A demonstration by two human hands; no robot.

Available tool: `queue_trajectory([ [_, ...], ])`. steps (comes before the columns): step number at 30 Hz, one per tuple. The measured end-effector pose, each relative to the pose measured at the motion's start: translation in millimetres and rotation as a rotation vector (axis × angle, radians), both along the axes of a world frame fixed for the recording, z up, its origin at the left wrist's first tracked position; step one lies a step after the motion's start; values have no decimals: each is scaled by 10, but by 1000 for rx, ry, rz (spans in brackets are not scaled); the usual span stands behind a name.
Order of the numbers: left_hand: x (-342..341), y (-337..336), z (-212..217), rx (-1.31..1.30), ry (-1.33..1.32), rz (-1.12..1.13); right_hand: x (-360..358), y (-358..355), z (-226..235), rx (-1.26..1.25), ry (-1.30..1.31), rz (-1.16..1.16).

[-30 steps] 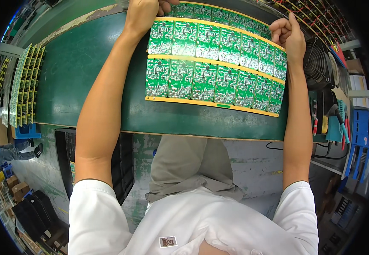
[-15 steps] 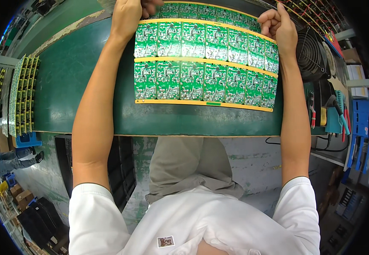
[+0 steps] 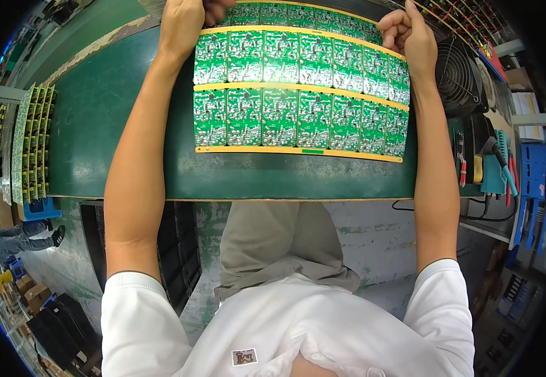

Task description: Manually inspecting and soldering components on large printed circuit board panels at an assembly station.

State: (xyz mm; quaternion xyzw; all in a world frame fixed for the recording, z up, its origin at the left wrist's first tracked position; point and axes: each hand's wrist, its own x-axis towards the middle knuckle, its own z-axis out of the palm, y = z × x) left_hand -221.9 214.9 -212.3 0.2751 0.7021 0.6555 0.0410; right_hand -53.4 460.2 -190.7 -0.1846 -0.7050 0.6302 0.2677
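Observation:
A large circuit board panel spans the space between my hands, over the green bench. Its green boards sit in rows, dotted with shiny solder joints and joined by yellow strips. At its far left corner my left hand is closed, its fingertips partly blurred and cut off by the upper edge of the picture. My right hand grips the far right edge with curled fingers, the index finger pointing away from me. The row of boards beyond the hands looks darker; whether it belongs to the same panel I cannot tell.
More board panels stand stacked on edge at the bench's left end. On the right are a black fan, pliers and other hand tools, and blue bins. Wired boards lie at the far right. A person's legs show at left.
The panel and both hands have shifted slightly to the left. The grip at both ends looks the same.

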Motion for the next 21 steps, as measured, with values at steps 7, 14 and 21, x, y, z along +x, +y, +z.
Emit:
queue_trajectory([
  [7, 0, -5, 11, -13, 23, -3, 5, 17, 17, -18, -20, 15],
  [14, 34, 5, 39, -43, 18, 18, 13, 5, 19, 11, -42, 5],
  [21, 14, -7, 46, -86, 9, 14, 18, 22, 29, -41, -51, 27],
])
